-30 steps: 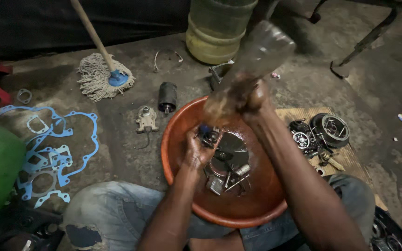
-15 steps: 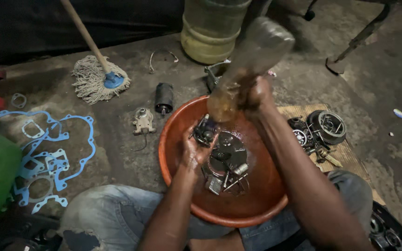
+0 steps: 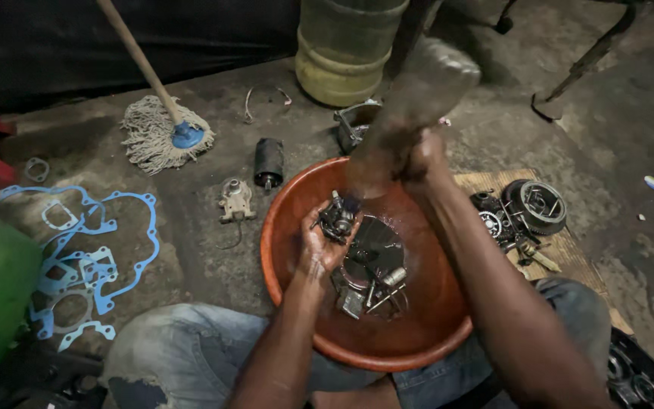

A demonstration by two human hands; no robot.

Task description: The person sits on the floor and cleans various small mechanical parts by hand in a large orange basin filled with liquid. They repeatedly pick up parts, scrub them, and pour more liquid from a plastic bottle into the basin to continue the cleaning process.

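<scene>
Left hand (image 3: 319,246) cupped palm-up over the round orange plastic basin (image 3: 285,265), closed around a small dark metal engine part (image 3: 336,220) so runoff falls into the basin. Right hand (image 3: 418,155) grips a clear plastic bottle (image 3: 410,106), tilted neck-down with its mouth just above the part. Loose metal parts (image 3: 372,284) lie in dark liquid at the basin bottom. Blue gaskets (image 3: 77,257) rest on the floor, well apart near its left edge.

Bottle (image 3: 410,106) – motion-blurred, neck hidden.
</scene>
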